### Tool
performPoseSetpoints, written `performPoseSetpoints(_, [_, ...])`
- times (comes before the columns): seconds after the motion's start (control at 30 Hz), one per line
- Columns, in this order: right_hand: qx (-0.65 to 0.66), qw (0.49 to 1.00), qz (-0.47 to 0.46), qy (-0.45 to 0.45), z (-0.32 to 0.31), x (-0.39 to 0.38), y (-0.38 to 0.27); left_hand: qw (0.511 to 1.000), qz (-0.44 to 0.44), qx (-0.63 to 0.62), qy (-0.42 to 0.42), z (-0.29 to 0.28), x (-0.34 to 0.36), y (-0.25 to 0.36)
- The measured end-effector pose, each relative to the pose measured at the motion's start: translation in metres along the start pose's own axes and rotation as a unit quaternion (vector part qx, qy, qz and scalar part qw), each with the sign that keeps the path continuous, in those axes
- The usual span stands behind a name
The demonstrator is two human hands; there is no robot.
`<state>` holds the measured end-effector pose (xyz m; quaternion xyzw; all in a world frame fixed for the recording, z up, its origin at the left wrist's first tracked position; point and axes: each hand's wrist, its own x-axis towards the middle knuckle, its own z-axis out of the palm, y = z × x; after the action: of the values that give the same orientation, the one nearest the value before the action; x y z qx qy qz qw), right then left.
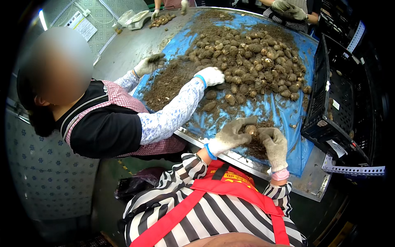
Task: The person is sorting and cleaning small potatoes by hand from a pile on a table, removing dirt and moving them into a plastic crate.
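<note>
My gloved left hand (232, 135) grips a brown hairy tuber (251, 130) over the near part of the blue plastic sheet (292, 148). My gloved right hand (275, 145) is curled against the same tuber from the right, its fingertips among dark root fibres. Loose soil and fibres (257, 150) lie just beneath my hands. Beyond them spreads a large pile of soil-covered tubers (267, 57) on the sheet.
A co-worker (103, 123) on my left reaches gloved hands toward the pile. Other workers' hands (288, 11) are at the far side. Black plastic crates (341, 103) stand at the right. The metal table's edge (317, 189) runs along my front.
</note>
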<state>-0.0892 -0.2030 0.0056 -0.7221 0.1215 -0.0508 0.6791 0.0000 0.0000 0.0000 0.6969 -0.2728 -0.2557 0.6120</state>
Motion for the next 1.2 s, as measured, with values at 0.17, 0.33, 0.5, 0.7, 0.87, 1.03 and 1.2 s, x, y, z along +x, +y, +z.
performPoseSetpoints(0.17, [-0.086, 0.996, -0.023, 0.006, 0.018, 0.002, 0.016, 0.999, -0.009, 0.034, -0.034, -0.007, -0.004, 0.003])
performPoseSetpoints(0.33, [-0.158, 0.987, -0.032, 0.010, 0.016, 0.005, -0.002, 0.998, -0.038, 0.048, -0.016, -0.002, -0.002, 0.008])
performPoseSetpoints(0.5, [-0.111, 0.991, -0.068, 0.025, 0.015, 0.009, 0.010, 0.997, -0.059, -0.027, 0.034, 0.003, 0.006, -0.004])
performPoseSetpoints(0.7, [-0.156, 0.988, -0.015, 0.003, 0.008, -0.004, -0.005, 0.979, -0.110, -0.173, 0.009, 0.008, 0.002, -0.018])
performPoseSetpoints(0.87, [-0.215, 0.976, -0.020, 0.006, 0.016, 0.000, 0.002, 0.978, -0.078, -0.194, -0.003, -0.005, -0.004, -0.023])
performPoseSetpoints(1.03, [-0.220, 0.975, -0.010, -0.001, 0.023, 0.005, 0.006, 0.973, -0.084, -0.213, -0.002, -0.004, -0.002, -0.017])
performPoseSetpoints(1.2, [-0.195, 0.979, -0.065, -0.005, 0.033, 0.011, 0.005, 0.988, -0.125, -0.086, 0.021, -0.008, 0.001, -0.002])
